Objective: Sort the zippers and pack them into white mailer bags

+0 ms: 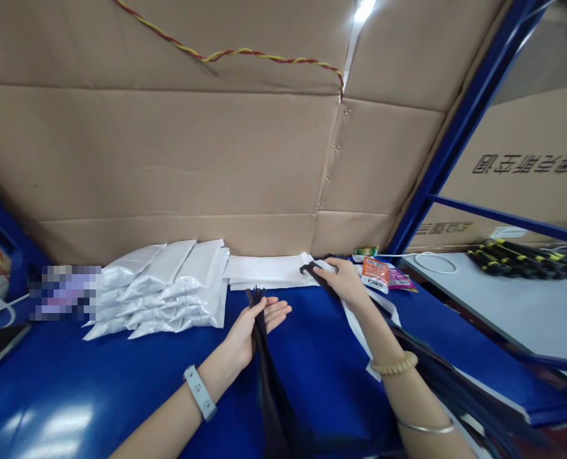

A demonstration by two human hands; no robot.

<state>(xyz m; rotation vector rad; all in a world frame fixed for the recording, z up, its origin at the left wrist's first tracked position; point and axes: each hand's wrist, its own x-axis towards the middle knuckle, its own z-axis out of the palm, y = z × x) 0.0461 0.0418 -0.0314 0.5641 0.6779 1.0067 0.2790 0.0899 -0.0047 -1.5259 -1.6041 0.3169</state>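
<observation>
My left hand [248, 325] pinches a bundle of long black strips [265, 370] between thumb and palm, its other fingers stretched out. The strips' ends stick up above the thumb, and the rest hangs toward me over the table edge. Further right, my right hand [343, 280] is closed on the end of another dark strip [329, 288], close to a stack of flat white bags [274, 271]. More dark strips [427, 357] lie under and beside my right forearm, with white bands among them. The strips' exact kind is hard to make out.
Stuffed white packets [169, 290] are piled on the blue table [135, 382] at left. Small snack packets, one orange [375, 274], lie at back right. A cardboard wall [178, 159] closes the back. Black-and-yellow tools [527, 258] rest on a grey surface beyond the blue frame [460, 134].
</observation>
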